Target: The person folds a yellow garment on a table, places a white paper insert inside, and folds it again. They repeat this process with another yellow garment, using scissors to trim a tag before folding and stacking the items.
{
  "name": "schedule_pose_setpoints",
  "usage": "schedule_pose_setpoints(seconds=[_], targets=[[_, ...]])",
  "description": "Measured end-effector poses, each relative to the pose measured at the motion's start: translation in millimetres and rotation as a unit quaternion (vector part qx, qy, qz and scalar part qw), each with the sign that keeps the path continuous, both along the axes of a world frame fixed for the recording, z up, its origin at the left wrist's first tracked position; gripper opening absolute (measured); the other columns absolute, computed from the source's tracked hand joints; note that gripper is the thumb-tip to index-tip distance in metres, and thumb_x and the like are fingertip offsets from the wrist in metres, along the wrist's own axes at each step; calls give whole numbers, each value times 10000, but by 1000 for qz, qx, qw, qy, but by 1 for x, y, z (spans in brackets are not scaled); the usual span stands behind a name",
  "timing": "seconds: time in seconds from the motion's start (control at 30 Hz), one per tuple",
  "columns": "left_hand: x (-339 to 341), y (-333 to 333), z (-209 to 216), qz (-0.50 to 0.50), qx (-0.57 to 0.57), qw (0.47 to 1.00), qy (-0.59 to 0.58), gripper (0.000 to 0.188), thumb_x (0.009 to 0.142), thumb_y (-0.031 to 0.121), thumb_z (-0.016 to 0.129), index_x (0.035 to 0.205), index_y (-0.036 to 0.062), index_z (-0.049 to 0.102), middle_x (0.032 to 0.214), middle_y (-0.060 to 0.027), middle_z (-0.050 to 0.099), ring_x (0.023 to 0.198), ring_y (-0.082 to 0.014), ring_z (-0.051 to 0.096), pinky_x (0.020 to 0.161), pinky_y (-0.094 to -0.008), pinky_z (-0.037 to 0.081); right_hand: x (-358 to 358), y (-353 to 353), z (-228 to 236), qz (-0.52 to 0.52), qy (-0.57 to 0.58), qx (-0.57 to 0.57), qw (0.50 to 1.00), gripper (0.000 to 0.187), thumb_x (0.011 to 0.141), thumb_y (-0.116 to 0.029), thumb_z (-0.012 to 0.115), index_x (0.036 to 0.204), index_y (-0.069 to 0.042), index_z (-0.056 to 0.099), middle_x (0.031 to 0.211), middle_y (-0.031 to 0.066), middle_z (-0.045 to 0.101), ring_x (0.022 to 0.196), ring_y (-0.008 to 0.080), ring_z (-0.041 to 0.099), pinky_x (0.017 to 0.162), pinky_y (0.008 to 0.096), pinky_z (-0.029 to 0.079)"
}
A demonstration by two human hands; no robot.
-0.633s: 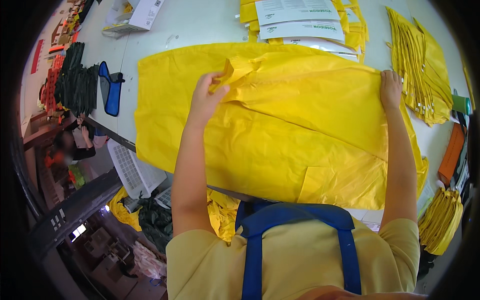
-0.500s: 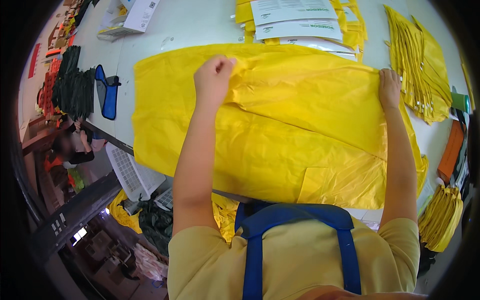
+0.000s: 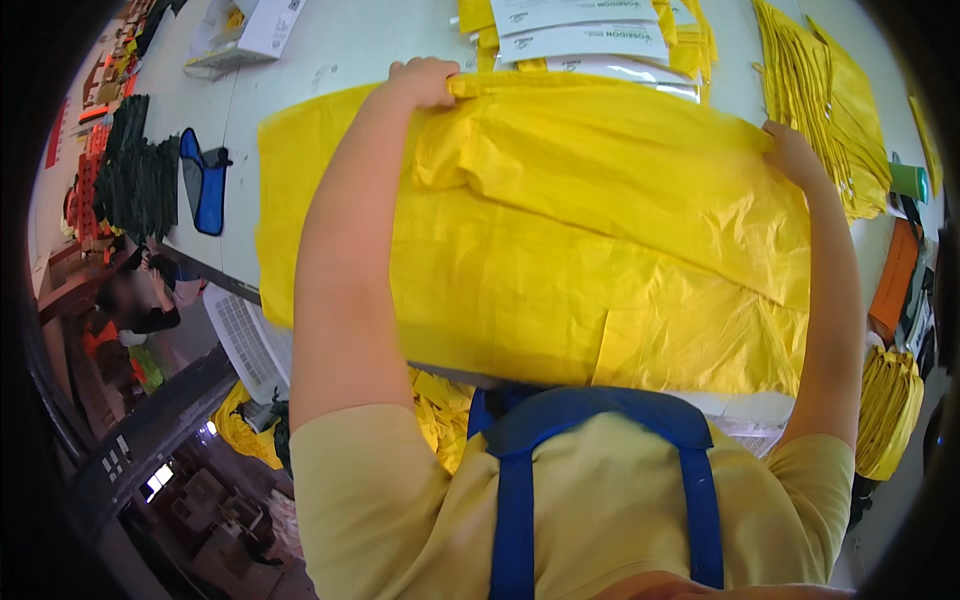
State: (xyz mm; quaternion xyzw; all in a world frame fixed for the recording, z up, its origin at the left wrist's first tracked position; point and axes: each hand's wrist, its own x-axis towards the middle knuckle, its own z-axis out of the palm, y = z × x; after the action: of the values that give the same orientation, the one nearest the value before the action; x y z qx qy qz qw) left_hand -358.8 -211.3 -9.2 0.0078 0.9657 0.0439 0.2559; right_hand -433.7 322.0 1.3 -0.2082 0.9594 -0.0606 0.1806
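A large yellow garment of shiny, waterproof-looking cloth (image 3: 540, 270) lies spread in front of me, its upper layer creased and a patch like a pocket near its close edge. At the far edge, left of the middle, my left hand (image 3: 424, 82) is closed on a fold of it. My right hand (image 3: 793, 156) pinches the far right corner; its fingertips are partly hidden by the cloth. The layer sags in soft folds between the hands.
Stacked yellow pieces with white printed bags (image 3: 585, 42) lie beyond the garment. More yellow pieces (image 3: 825, 100) are piled at right, near a green cylinder (image 3: 908, 181). Dark green bundles (image 3: 135, 170), a blue-edged pouch (image 3: 207, 185) and a white box (image 3: 245, 35) stand left. A person (image 3: 140, 295) is farther left.
My left hand has moved away from me to the garment's far edge, drawing the upper layer along. My right hand stays at the right corner, and the cloth there has shifted.
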Motion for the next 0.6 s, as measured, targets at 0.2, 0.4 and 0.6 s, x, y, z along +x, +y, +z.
schedule_pose_setpoints(seconds=[0.2,0.4,0.6], targets=[[136,-11,74,-132,52,935,324,214,762,105,633,975,130,631,913,-120,616,818,-335,580,703,-429,485,140,39,89,-1,194,-109,975,211,698,89,549,763,-9,374,733,173,391,689,378,419,614,404,375],[369,38,41,-115,59,903,411,116,643,91,588,672,135,484,647,-45,411,573,-255,465,543,-388,340,351,59,71,107,193,-89,971,187,581,-25,612,722,-85,503,747,102,467,753,298,505,682,418,401],[409,46,17,65,82,984,144,300,713,127,597,1006,81,552,991,-146,572,894,-385,532,782,-466,401,372,55,32,62,-20,-117,991,199,635,-25,618,812,-106,579,845,72,565,885,297,551,815,397,422]])
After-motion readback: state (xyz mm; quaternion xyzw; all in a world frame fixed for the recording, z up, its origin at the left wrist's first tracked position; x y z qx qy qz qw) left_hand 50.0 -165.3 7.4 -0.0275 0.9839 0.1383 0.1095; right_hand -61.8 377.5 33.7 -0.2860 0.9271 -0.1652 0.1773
